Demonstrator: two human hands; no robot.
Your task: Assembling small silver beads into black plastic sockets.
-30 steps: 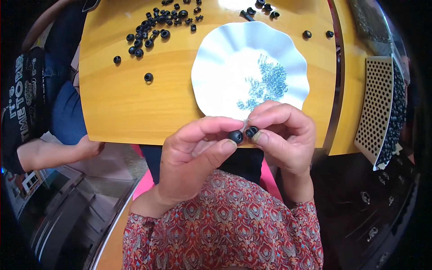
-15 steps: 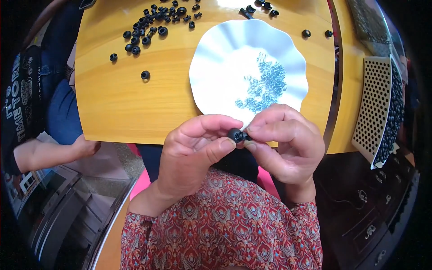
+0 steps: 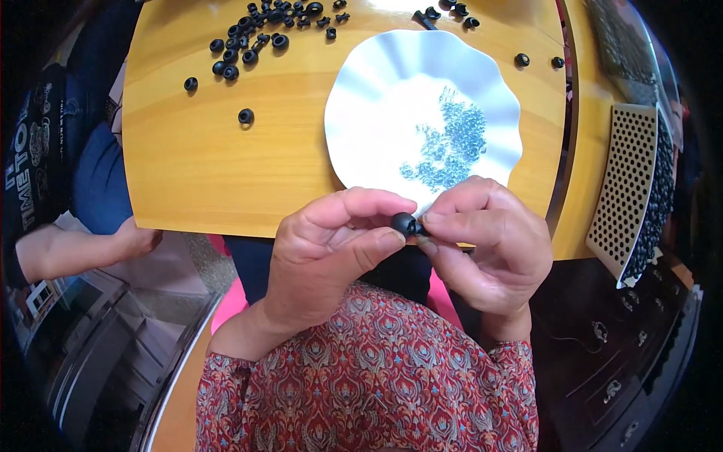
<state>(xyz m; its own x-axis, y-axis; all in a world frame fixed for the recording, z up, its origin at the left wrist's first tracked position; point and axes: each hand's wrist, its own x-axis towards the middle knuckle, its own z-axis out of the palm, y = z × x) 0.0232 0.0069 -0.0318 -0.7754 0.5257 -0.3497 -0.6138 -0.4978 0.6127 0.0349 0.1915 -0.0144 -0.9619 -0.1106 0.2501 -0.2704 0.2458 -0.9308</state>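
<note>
Between finger and thumb, my left hand (image 3: 331, 252) pinches a round black plastic piece (image 3: 404, 224), like a small ball with an opening. My right hand (image 3: 489, 252) pinches a smaller black piece (image 3: 422, 227) against its right side; the fingertips mostly hide where the two meet. Both hands are just off the table's near edge, in front of a white wavy-rimmed plate (image 3: 354, 143). On the plate lies a heap of tiny clear, shiny pieces (image 3: 456, 143). A lone black ball-shaped piece (image 3: 245, 117) rests on the table to the left of the plate.
Many black pieces (image 3: 248, 45) are scattered on the wooden table (image 3: 218, 173) at the far left. More black pieces (image 3: 471, 22) lie behind the plate and at right. A perforated basket (image 3: 621, 188) of black pieces stands at right. At left, a person's hand (image 3: 139, 239) is beside the table.
The view has shifted slightly. Both hands keep their pinch on the black pieces, and the ball-shaped piece has turned a little, so its opening shows less.
</note>
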